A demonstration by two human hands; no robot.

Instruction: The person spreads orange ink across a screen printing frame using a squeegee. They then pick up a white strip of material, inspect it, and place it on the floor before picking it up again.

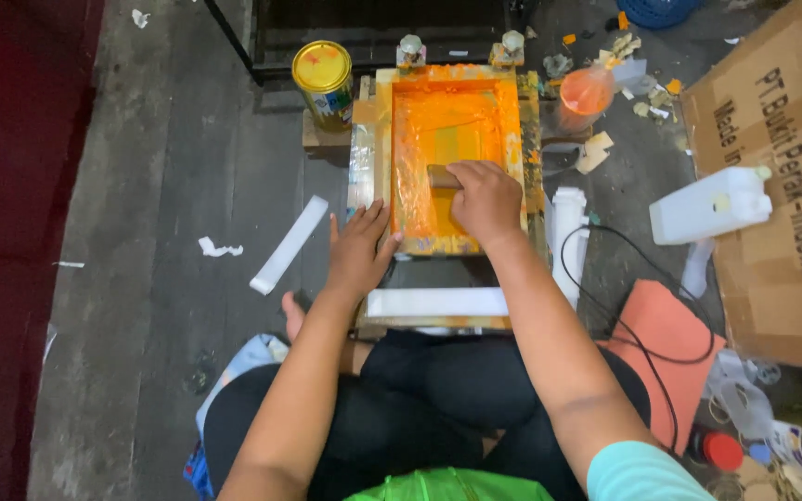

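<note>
The person's lap is closest, legs crossed on the floor. The right hand [486, 199] wraps tight around a wooden squeegee [443, 176] inside the orange screen frame [452, 158]. The left hand [361, 249], fingers spread, presses the frame's near corner. Ink already covers most of the screen.

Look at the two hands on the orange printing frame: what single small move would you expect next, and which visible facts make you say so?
Probably a pull of the squeegee toward the body. The right hand grips it partway down the ink-covered screen, with orange ink still spread above and below it, while the left hand presses flat on the frame's near-left edge, steadying it.
</note>
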